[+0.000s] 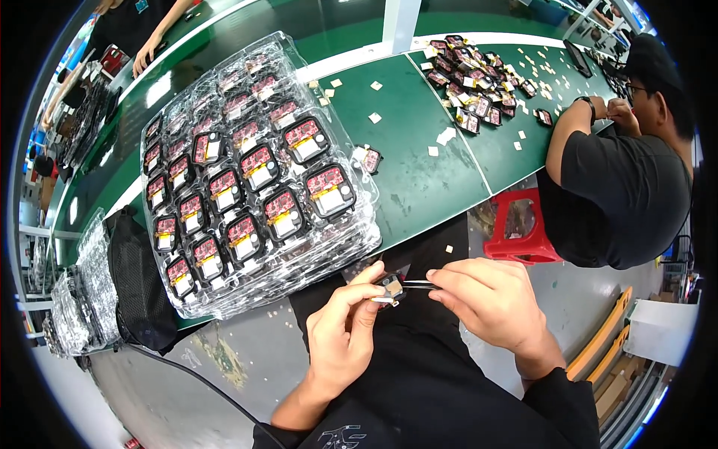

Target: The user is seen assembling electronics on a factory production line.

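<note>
Over my lap, my left hand (pixel 345 320) grips a small black-cased electronic module (pixel 392 287) by its edges, between thumb and fingers. Its upward side shows a tan square patch and a pale part near the thumb. From the right, my right hand (pixel 488 299) pinches a pair of metal tweezers (pixel 419 284), whose tips reach the module's edge. Whether the tips hold anything is too small to tell. Ahead on the left, a stack of clear plastic trays (pixel 329 258) carries rows of similar modules (pixel 329 191) with red boards and silver-and-yellow parts.
A heap of modules (pixel 471 78) and scattered pale paper squares (pixel 375 118) lie on the green bench (pixel 404 191). At right a co-worker (pixel 624 165) sits beside a red stool (pixel 523 224). A black mesh bag (pixel 142 277) hangs at left. Another person's arm (pixel 161 34) reaches in across the bench.
</note>
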Demonstrator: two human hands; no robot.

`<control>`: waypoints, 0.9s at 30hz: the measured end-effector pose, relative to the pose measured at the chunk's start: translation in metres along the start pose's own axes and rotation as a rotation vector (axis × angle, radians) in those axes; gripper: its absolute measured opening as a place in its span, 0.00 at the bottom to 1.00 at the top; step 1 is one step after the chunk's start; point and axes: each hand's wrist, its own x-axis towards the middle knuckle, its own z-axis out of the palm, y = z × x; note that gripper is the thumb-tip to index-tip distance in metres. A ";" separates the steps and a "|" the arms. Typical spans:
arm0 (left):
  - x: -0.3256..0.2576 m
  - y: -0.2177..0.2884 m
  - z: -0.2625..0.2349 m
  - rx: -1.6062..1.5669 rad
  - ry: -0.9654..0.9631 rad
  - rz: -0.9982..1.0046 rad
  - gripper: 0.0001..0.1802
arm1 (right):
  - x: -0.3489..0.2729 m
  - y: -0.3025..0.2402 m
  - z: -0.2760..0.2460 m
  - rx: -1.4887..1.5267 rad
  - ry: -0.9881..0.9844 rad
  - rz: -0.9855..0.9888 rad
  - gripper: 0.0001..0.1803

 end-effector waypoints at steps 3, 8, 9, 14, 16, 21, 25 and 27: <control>0.000 0.000 0.000 0.151 0.003 0.077 0.05 | 0.000 -0.003 -0.003 -0.192 -0.010 -0.112 0.15; 0.002 0.008 0.002 0.290 0.009 0.156 0.07 | 0.001 -0.004 -0.001 -0.327 -0.026 -0.210 0.17; 0.001 0.008 0.002 0.324 0.010 0.181 0.08 | 0.001 -0.005 0.000 -0.328 -0.025 -0.205 0.17; 0.001 0.011 0.004 0.421 0.006 0.228 0.09 | 0.003 -0.009 0.001 -0.407 -0.054 -0.244 0.18; 0.001 0.013 0.005 0.451 -0.007 0.245 0.10 | 0.004 -0.010 0.001 -0.436 -0.058 -0.249 0.18; 0.002 0.011 0.005 0.448 -0.011 0.259 0.11 | 0.006 -0.010 -0.001 -0.458 -0.105 -0.251 0.19; 0.001 0.009 0.002 0.430 -0.020 0.238 0.10 | 0.012 -0.005 -0.006 -0.373 -0.186 -0.250 0.17; -0.001 0.008 0.002 0.417 -0.016 0.223 0.10 | 0.014 -0.001 -0.008 -0.298 -0.228 -0.243 0.17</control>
